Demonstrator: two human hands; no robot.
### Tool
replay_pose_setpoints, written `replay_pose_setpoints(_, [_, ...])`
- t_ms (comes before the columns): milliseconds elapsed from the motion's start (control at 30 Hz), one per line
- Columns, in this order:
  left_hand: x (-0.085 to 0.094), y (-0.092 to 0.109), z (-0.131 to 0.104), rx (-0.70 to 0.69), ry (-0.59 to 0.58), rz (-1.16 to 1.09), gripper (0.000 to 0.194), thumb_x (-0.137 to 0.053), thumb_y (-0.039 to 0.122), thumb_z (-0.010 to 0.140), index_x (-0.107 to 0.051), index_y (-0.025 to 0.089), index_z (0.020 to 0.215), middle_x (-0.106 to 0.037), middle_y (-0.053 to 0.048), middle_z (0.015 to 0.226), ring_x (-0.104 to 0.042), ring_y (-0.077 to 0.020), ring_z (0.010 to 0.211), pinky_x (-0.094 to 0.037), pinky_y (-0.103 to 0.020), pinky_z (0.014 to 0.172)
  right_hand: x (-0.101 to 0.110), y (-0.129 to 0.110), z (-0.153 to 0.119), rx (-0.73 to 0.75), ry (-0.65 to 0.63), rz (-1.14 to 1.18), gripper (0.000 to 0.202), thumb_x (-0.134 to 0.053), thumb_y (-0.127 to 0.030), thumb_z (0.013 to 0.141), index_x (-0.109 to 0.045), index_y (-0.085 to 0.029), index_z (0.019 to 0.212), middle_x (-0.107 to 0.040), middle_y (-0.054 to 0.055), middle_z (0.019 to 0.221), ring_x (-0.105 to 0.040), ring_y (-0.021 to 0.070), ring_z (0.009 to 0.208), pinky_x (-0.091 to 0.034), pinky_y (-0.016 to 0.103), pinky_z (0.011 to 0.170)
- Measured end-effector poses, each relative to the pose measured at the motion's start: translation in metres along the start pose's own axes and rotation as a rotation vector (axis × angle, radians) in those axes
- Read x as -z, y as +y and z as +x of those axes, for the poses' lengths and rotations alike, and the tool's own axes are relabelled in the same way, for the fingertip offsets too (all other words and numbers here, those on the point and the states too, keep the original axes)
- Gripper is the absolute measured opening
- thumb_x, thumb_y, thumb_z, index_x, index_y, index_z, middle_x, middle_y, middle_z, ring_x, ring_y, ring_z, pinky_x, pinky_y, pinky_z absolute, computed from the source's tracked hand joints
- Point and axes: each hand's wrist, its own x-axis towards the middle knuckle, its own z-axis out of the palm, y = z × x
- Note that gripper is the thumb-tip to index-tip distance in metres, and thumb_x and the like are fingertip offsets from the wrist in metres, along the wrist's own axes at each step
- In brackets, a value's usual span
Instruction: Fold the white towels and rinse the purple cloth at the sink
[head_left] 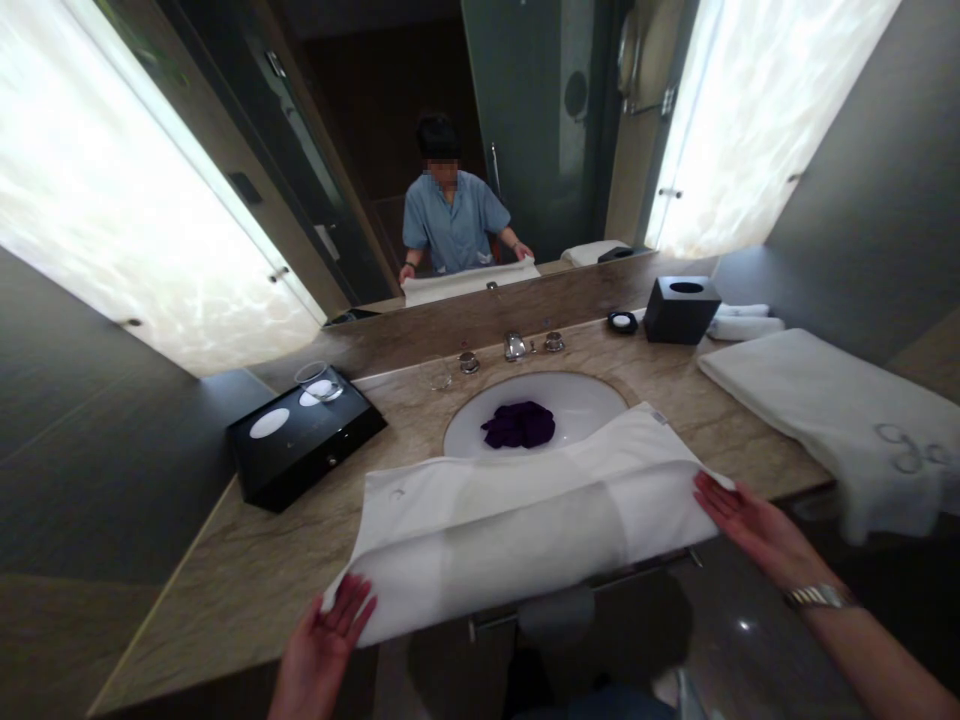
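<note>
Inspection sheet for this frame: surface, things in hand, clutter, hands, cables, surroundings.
Surface: marble vanity counter with a round sink.
Things in hand: white towel folded lengthwise along the front edge, partly over the sink.
Clutter: purple cloth in the sink; black tray with a glass; black tissue box; second towel at the right.
Hands: left hand and right hand flat at the towel's ends, fingers extended.
Cables: nothing seen.
Surroundings: mirror reflecting the person; lit panels.

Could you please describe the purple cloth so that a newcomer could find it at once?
Find the marble counter under the mirror, then its white sink. The purple cloth lies crumpled in the basin, the only dark, coloured fabric among white towels.
</note>
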Motion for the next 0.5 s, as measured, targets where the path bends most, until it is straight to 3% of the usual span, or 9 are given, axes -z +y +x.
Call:
replay_pose_setpoints(67, [-0.024, -0.005, 0.010, -0.074, -0.075, 0.179, 0.008, -0.057, 0.019, 0.092, -0.064, 0.016, 0.096, -0.074, -0.004, 0.090, -0.073, -0.0187, 0.068, -0.061, -0.031, 0.053, -0.024, -0.003, 0.010, -0.038, -0.033, 0.102, 0.013, -0.065, -0.027, 0.074, -0.065, -0.023, 0.086, -0.075, 0.008, 0.107, -0.073, 0.0179, 0.105, -0.062, 0.030, 0.094])
replay_pose_setpoints(167, [-0.034, -0.001, 0.037, -0.302, -0.029, 0.481, 0.034, -0.065, 0.025, 0.085, -0.060, 0.017, 0.118, -0.070, -0.010, 0.117, -0.072, -0.0225, 0.078, -0.059, -0.034, 0.058, -0.043, -0.013, 0.024, 0.193, 0.000, -0.250, 0.029, -0.069, -0.038, 0.072, -0.068, -0.022, 0.096, -0.075, 0.009, 0.109, -0.070, 0.0221, 0.105, -0.061, 0.033, 0.089])
replay_pose_setpoints(267, [-0.050, 0.023, 0.072, -0.658, -0.011, 0.947, 0.059, -0.054, 0.037, 0.087, -0.055, 0.006, 0.138, -0.065, -0.024, 0.138, -0.069, -0.0377, 0.113, -0.060, -0.050, 0.094, -0.078, -0.032, 0.052, 0.489, -0.058, -0.744, 0.032, -0.057, -0.043, 0.083, -0.070, -0.019, 0.099, -0.075, 0.016, 0.111, -0.069, 0.0301, 0.107, -0.056, 0.047, 0.102])
replay_pose_setpoints(333, [-0.076, 0.040, 0.094, -0.916, 0.001, 1.259, 0.070, -0.042, 0.040, 0.092, -0.050, -0.003, 0.146, -0.058, -0.030, 0.148, -0.057, -0.0440, 0.136, -0.044, -0.055, 0.118, -0.116, -0.043, 0.078, 0.604, -0.114, -0.939, 0.028, -0.053, -0.029, 0.086, -0.072, -0.015, 0.103, -0.074, 0.019, 0.118, -0.066, 0.0323, 0.115, -0.049, 0.050, 0.112])
replay_pose_setpoints(367, [-0.093, 0.047, 0.105, -0.995, 0.004, 1.368, 0.072, -0.038, 0.038, 0.094, -0.045, -0.005, 0.151, -0.055, -0.030, 0.152, -0.052, -0.0450, 0.141, -0.039, -0.055, 0.123, -0.136, -0.047, 0.091, 0.649, -0.139, -1.036, 0.031, -0.052, -0.020, 0.085, -0.073, -0.013, 0.107, -0.072, 0.020, 0.124, -0.063, 0.0330, 0.120, -0.046, 0.051, 0.115])
replay_pose_setpoints(433, [-0.126, 0.057, 0.122, -0.984, -0.005, 1.494, 0.070, -0.037, 0.031, 0.095, -0.039, -0.005, 0.156, -0.054, -0.030, 0.153, -0.049, -0.0467, 0.143, -0.037, -0.058, 0.122, -0.174, -0.051, 0.113, 0.715, -0.183, -1.238, 0.042, -0.050, -0.004, 0.079, -0.074, -0.011, 0.113, -0.070, 0.023, 0.130, -0.060, 0.0350, 0.125, -0.041, 0.057, 0.115])
replay_pose_setpoints(500, [-0.150, 0.066, 0.134, -0.836, -0.057, 1.542, 0.060, -0.041, 0.024, 0.093, -0.054, 0.000, 0.147, -0.065, -0.029, 0.138, -0.057, -0.0491, 0.132, -0.044, -0.060, 0.112, -0.199, -0.055, 0.125, 0.744, -0.225, -1.417, 0.043, -0.047, 0.006, 0.075, -0.077, -0.010, 0.102, -0.074, 0.023, 0.116, -0.062, 0.0342, 0.118, -0.042, 0.058, 0.111])
